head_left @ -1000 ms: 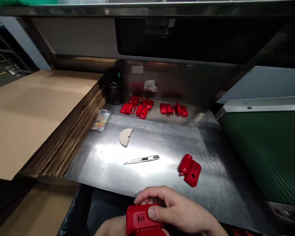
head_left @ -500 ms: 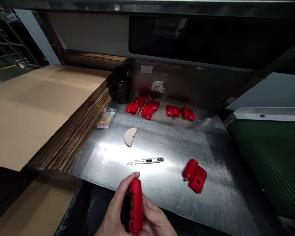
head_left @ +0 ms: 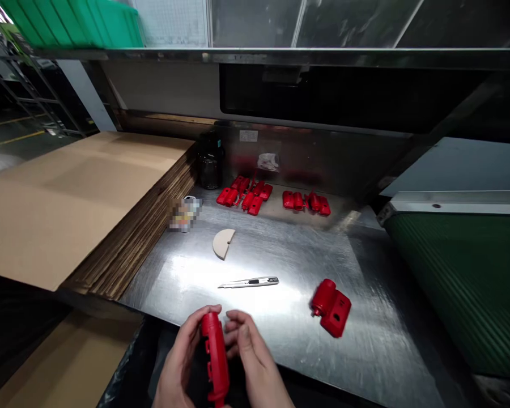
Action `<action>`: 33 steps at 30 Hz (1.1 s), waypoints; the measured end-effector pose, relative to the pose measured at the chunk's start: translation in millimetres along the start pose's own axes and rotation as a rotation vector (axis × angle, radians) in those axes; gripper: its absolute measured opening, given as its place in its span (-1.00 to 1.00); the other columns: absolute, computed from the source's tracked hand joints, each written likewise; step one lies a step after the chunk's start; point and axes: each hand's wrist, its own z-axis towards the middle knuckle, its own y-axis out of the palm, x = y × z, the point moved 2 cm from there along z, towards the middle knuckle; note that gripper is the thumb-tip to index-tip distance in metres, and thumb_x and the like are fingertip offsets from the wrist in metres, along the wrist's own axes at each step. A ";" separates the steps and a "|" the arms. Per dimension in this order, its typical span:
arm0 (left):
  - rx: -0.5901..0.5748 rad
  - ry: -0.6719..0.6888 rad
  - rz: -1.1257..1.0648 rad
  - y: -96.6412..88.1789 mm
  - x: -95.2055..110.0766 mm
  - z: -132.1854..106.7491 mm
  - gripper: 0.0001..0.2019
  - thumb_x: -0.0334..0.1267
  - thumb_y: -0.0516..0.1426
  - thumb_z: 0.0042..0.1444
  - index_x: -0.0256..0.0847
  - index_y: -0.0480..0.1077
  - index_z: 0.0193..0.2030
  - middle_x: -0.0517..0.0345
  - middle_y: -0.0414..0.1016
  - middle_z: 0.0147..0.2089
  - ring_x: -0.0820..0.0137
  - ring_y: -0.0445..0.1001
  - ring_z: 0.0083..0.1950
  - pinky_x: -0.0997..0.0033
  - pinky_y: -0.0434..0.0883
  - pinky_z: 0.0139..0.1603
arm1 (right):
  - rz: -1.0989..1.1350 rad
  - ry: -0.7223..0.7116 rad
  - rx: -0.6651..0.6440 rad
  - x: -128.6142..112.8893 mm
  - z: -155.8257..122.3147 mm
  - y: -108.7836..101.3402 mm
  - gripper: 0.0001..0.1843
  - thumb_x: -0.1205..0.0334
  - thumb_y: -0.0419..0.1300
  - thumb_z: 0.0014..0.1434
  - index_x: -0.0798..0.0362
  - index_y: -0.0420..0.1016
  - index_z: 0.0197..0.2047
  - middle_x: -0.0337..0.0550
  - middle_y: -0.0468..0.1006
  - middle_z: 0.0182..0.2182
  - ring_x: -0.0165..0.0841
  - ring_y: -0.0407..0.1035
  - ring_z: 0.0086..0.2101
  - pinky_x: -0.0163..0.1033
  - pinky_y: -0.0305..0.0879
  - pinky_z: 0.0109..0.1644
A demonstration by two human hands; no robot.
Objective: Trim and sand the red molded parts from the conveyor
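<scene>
Facing a steel worktable (head_left: 289, 249), you have a thick stack of cardboard sheets (head_left: 93, 187) at far left. Your left hand (head_left: 176, 362) is closed around a red plastic housing (head_left: 217, 357), holding it edge-on at the table's near rim, its top leaning slightly left. Beyond it lies a pale notched half-disc (head_left: 223, 243), with a cluster of red housings (head_left: 247, 200) farther back. A slim silver utility knife (head_left: 250, 282) lies between your hands and the half-disc, its tip pointing left. Your right hand (head_left: 259, 362) is just beside the held part, fingers loosely curled around nothing visible; whether it touches cannot be told. Farther right, more red pieces (head_left: 297, 201) sit by the back panel, a lone red housing (head_left: 335, 317) rests nearer you, and a green conveyor belt (head_left: 459, 283) runs alongside.
</scene>
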 end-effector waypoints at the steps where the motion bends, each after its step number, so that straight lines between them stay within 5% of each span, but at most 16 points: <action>1: 0.022 -0.007 0.013 -2.4 2.4 -0.8 0.18 0.23 0.61 -0.31 -0.08 0.34 0.46 -0.25 0.37 0.53 -0.27 0.33 0.53 -0.14 0.32 0.55 | -0.253 -0.124 0.050 -10.9 10.7 -6.1 -0.46 -0.22 -0.09 0.61 -0.02 0.54 0.08 -0.05 0.64 -0.10 -0.20 0.55 -0.11 -0.14 0.49 0.00; 3: 0.031 -0.016 0.055 -5.2 7.2 -2.0 0.26 0.26 0.60 -0.34 -0.13 0.29 0.51 -0.28 0.39 0.52 -0.27 0.30 0.55 -0.14 0.22 0.61 | -0.641 -0.314 0.100 -32.3 36.7 -17.7 -0.67 0.10 -0.05 0.62 -0.03 0.51 -0.05 -0.04 0.61 -0.10 -0.16 0.50 -0.09 -0.09 0.45 0.02; 5: 0.003 -0.017 0.094 -5.2 10.1 -2.9 0.29 0.30 0.58 -0.31 -0.10 0.24 0.55 -0.25 0.39 0.53 -0.22 0.29 0.57 -0.11 0.19 0.62 | -0.803 -0.380 0.103 -46.6 63.9 -27.1 -0.84 0.32 0.10 0.49 -0.02 0.50 -0.11 0.00 0.59 -0.07 -0.05 0.43 -0.01 0.05 0.36 0.14; 11: -0.084 0.047 0.068 -2.2 4.0 -8.4 0.11 0.20 0.58 -0.18 0.08 0.32 0.52 -0.05 0.40 0.54 -0.15 0.27 0.59 -0.01 0.26 0.59 | -0.965 -0.359 0.057 -50.8 94.0 -36.3 -0.78 0.53 0.20 0.29 0.00 0.39 -0.24 0.10 0.58 -0.14 0.05 0.42 -0.01 0.11 0.27 0.17; 18: -0.100 -0.035 -0.026 -1.6 -0.9 -12.5 0.12 0.26 0.59 -0.29 0.04 0.43 0.47 -0.10 0.50 0.46 -0.19 0.35 0.53 -0.04 0.22 0.60 | -0.743 -0.165 -0.036 -47.3 37.2 -61.7 -0.77 0.15 -0.15 0.62 -0.06 0.29 0.07 -0.23 0.52 -0.35 -0.21 0.48 -0.36 -0.17 0.37 -0.24; 24: -0.171 -0.099 -0.083 16.6 7.5 -6.2 0.14 0.40 0.52 -0.29 0.01 0.43 0.46 -0.13 0.51 0.45 -0.21 0.38 0.51 -0.05 0.28 0.56 | -0.024 0.020 -0.130 -31.5 -5.3 -65.9 -0.60 -0.12 0.06 0.55 -0.03 0.39 0.21 -0.23 0.47 -0.24 -0.32 0.37 -0.34 -0.18 0.37 -0.17; 29: -0.216 -0.162 -0.074 22.2 13.1 -3.8 0.01 0.19 0.56 -0.13 -0.07 0.42 0.46 -0.22 0.45 0.49 -0.21 0.41 0.49 -0.06 0.31 0.54 | 0.038 0.026 -0.081 -20.9 -14.6 -63.8 -0.56 -0.15 0.09 0.56 -0.07 0.37 0.30 -0.18 0.52 -0.15 -0.30 0.44 -0.28 -0.14 0.43 -0.11; 33: -0.406 -0.019 0.026 21.9 28.0 1.0 -0.08 0.20 0.48 0.04 0.01 0.36 0.51 -0.19 0.31 0.58 -0.23 0.29 0.57 -0.11 0.25 0.56 | 0.011 0.026 -0.056 -16.0 -15.4 -62.2 -0.53 -0.17 0.09 0.54 -0.06 0.37 0.31 -0.14 0.54 -0.12 -0.24 0.55 -0.21 -0.10 0.52 -0.05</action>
